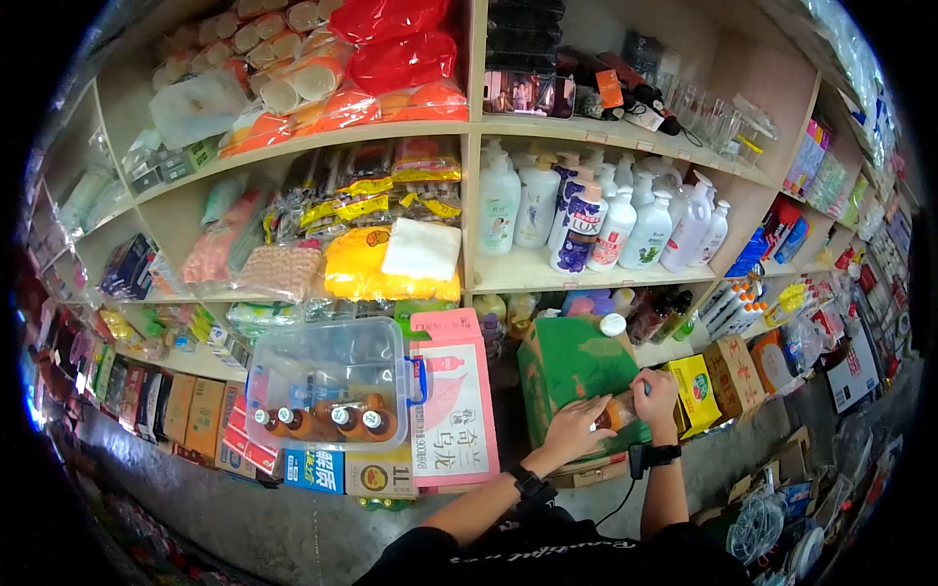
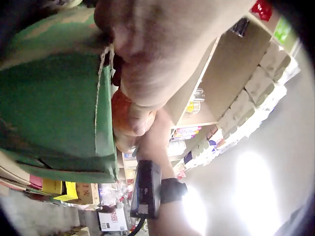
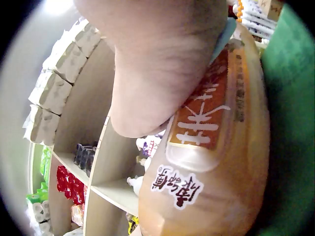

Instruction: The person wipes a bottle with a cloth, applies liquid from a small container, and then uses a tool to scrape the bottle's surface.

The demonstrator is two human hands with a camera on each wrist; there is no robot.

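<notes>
A plastic drink bottle (image 1: 617,414) of amber drink lies on its side on a green carton (image 1: 562,356). In the right wrist view its orange label (image 3: 197,123) with white characters is close to the camera. My left hand (image 1: 572,432) grips the bottle at its left end, fingers and thumb curled round it in the left wrist view. At the other end, my right hand (image 1: 657,398) pinches a blue-green cloth-like piece (image 3: 225,42) against the bottle. Most of that piece is hidden under the hand.
Left of the carton, a clear plastic bin (image 1: 327,342) with a blue handle holds several brown bottles (image 1: 349,422). A pink-edged carton (image 1: 454,400) stands between. Shelves behind carry pump bottles (image 1: 586,220) and bagged goods. A yellow box (image 1: 694,394) is at the right.
</notes>
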